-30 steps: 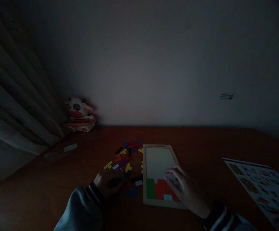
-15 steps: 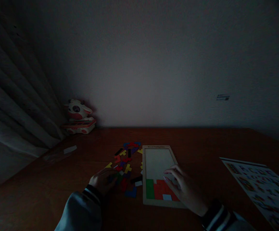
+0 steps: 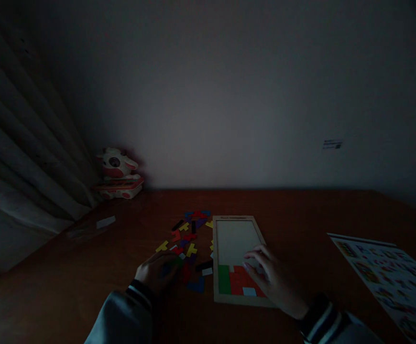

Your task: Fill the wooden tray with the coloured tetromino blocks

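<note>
A wooden puzzle tray [image 3: 237, 300] lies on the brown table, its near part filled with a green piece [image 3: 224, 279], orange pieces [image 3: 237, 282] and a white piece [image 3: 249, 291]. My right hand [image 3: 270, 277] rests over the tray's right side, thumb and forefinger bent and apart, with nothing visible between them. Left of the tray is a scatter of coloured pieces, among them a yellow one [image 3: 191, 250] and a blue one [image 3: 196, 285]. My left hand [image 3: 157, 271] is at the near left of this scatter, fingers curled over a dark blue piece [image 3: 166, 269]; its grip is too dark to make out.
A printed pattern sheet [image 3: 383, 277] lies at the right. A cow-shaped toy [image 3: 118, 174] stands at the back left beside the curtain [image 3: 25, 143]. A white paper slip [image 3: 105, 222] lies in front of the toy. The wall is behind the table.
My left hand has shifted slightly, its fingers curling in more over the pieces, and the yellow piece beside it shows more fully. My right hand has stayed nearly still.
</note>
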Demonstrator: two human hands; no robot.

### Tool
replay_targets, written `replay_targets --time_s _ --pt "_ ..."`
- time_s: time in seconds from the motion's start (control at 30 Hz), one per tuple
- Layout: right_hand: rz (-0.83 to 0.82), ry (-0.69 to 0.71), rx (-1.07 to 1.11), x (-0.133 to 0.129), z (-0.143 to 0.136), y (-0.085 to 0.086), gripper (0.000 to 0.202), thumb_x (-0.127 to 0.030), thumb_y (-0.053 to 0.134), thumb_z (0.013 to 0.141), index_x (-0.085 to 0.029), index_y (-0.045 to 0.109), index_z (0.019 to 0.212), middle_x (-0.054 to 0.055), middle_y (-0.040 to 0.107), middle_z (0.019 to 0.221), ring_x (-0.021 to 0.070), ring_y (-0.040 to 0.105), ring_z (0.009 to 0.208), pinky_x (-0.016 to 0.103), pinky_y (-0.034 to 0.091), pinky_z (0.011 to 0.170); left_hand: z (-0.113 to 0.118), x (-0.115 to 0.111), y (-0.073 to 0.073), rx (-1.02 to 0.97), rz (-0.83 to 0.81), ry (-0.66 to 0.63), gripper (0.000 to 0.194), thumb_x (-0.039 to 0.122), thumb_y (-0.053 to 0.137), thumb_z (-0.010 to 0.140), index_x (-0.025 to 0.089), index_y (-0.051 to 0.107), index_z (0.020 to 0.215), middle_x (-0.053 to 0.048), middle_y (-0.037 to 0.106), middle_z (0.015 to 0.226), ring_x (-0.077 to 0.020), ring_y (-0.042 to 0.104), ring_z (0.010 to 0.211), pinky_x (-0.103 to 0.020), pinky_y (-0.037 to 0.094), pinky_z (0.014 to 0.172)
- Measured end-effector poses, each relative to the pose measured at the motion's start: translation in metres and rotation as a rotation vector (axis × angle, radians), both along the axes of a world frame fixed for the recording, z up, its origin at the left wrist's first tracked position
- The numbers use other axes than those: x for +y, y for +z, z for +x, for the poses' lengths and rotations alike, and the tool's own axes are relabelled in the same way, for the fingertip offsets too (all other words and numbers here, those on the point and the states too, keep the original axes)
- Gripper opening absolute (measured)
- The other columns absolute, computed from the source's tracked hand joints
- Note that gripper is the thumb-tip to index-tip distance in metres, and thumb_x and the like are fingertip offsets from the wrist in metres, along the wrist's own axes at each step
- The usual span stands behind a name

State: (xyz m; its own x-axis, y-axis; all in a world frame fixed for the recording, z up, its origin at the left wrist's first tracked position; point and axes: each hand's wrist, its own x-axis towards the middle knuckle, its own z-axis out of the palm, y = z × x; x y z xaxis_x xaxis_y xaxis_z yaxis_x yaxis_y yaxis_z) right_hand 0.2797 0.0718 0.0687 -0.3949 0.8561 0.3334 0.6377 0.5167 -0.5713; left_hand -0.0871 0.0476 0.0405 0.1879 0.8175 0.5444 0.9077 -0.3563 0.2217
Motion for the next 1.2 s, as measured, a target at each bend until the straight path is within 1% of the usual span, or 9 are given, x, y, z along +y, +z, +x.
replay_targets --time_s 0.23,0.37,0.5,0.67,0.73,0.83,1.0,1.13,1.2 --pt "-0.026 0.0 0.06 -0.001 -0.002 0.002 0.021 -0.037 0.045 0.095 -0.024 0.06 0.098 0.005 0.058 0.099 0.0165 0.063 0.082 0.029 0.054 0.073 0.01 0.0 0.004 0.038 -0.072 0.002 0.021 0.038 0.059 0.079 0.026 0.072 0.091 -0.005 0.073 0.098 -0.0231 0.068 0.089 -0.038 0.058 0.08" --pt "-0.018 -0.002 0.064 0.0 -0.002 0.0 0.022 -0.039 0.045 0.095 -0.024 0.06 0.097 0.005 0.059 0.099 0.0184 0.063 0.083 0.033 0.054 0.077 0.013 -0.003 0.009 0.047 -0.138 -0.012 0.025 0.044 0.06 0.08 0.027 0.073 0.093 -0.005 0.072 0.101 -0.0252 0.067 0.092 -0.041 0.057 0.083" --pt "-0.013 0.01 0.072 0.002 -0.001 -0.001 0.021 -0.038 0.044 0.095 -0.024 0.06 0.097 0.006 0.059 0.1 0.0195 0.063 0.085 0.035 0.053 0.079 0.01 -0.001 0.011 0.038 -0.22 0.006 0.025 0.044 0.057 0.083 0.03 0.073 0.095 -0.003 0.072 0.103 -0.0236 0.068 0.093 -0.039 0.056 0.084" --pt "-0.019 -0.008 0.08 0.001 -0.001 0.0 0.021 -0.039 0.045 0.095 -0.025 0.061 0.097 0.005 0.06 0.1 0.0183 0.063 0.082 0.032 0.053 0.076 0.004 0.012 0.028 0.111 -0.443 0.086 0.032 0.04 0.06 0.075 0.028 0.07 0.102 -0.003 0.073 0.097 -0.0236 0.069 0.084 -0.033 0.055 0.074" --pt "-0.006 -0.017 0.078 0.002 0.0 0.001 0.021 -0.038 0.045 0.095 -0.024 0.061 0.097 0.006 0.06 0.099 0.0188 0.063 0.084 0.033 0.052 0.077 0.004 0.02 0.037 0.172 -0.537 0.154 0.031 0.042 0.062 0.07 0.026 0.071 0.094 -0.003 0.074 0.088 -0.0243 0.069 0.079 -0.033 0.053 0.071" --pt "0.009 -0.078 0.094 0.007 0.004 -0.001 0.022 -0.038 0.045 0.094 -0.023 0.06 0.096 0.005 0.061 0.095 0.018 0.061 0.077 0.033 0.051 0.073 0.006 0.03 0.043 0.237 -0.599 0.226 0.026 0.041 0.065 0.064 0.022 0.07 0.081 -0.006 0.072 0.078 -0.0269 0.068 0.074 -0.035 0.052 0.068" --pt "0.044 -0.228 0.208 0.021 0.014 -0.008 0.024 -0.038 0.044 0.093 -0.02 0.06 0.093 0.006 0.062 0.088 0.0186 0.06 0.074 0.032 0.05 0.068 0.006 0.041 0.045 0.272 -0.635 0.195 0.032 0.038 0.07 0.053 0.02 0.066 0.079 -0.009 0.071 0.083 -0.0309 0.068 0.078 -0.038 0.052 0.07" --pt "0.074 -0.269 0.277 0.027 0.019 -0.011 0.029 -0.043 0.045 0.092 -0.019 0.061 0.09 0.007 0.063 0.083 0.0202 0.061 0.074 0.032 0.049 0.065 0.006 0.038 0.048 0.266 -0.682 0.134 0.028 0.037 0.068 0.052 0.021 0.066 0.074 -0.004 0.071 0.072 -0.0264 0.068 0.068 -0.032 0.052 0.061" --pt "0.075 -0.265 0.277 0.027 0.019 -0.01 0.03 -0.045 0.045 0.092 -0.019 0.061 0.089 0.006 0.062 0.081 0.0199 0.06 0.071 0.032 0.049 0.063 0.006 0.035 0.048 0.25 -0.677 0.102 0.026 0.035 0.064 0.054 0.022 0.067 0.076 -0.003 0.072 0.074 -0.0242 0.068 0.069 -0.029 0.052 0.061"
